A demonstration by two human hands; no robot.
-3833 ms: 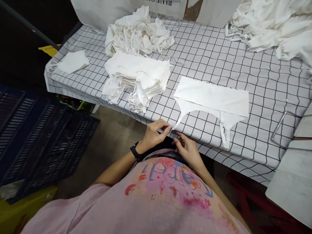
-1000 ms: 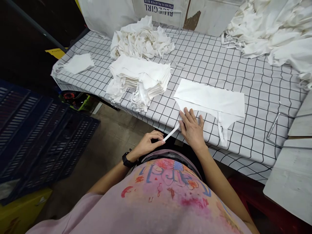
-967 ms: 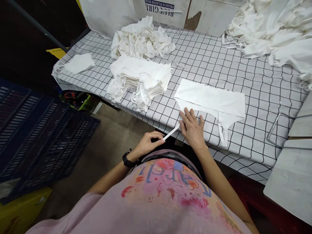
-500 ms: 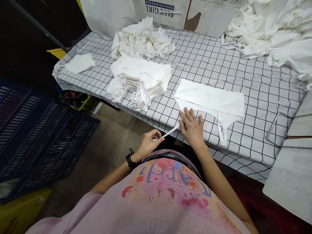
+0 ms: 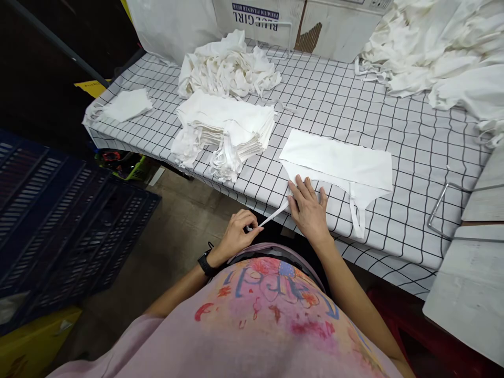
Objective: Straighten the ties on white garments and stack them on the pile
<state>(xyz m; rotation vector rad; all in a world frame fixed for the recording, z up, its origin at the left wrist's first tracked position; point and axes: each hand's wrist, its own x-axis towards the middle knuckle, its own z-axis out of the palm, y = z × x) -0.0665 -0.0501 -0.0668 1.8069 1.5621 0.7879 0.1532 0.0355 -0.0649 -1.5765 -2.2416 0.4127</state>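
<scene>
- Apparently straightens strap (image 5: 274,214) of white garment (image 5: 336,160) lying flat on surface (image 5: 413,210).
- Pinches strap in left hand (image 5: 238,231).
- Presses open right hand (image 5: 312,214) over garment's near edge.
- Next likely needs steady pull.

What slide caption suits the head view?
Left hand pinches a white strap between its fingers; right hand rests on the garment.

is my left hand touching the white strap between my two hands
Touching: the head view shows the left hand pinching the strap, which runs straight out from its grip.
</scene>
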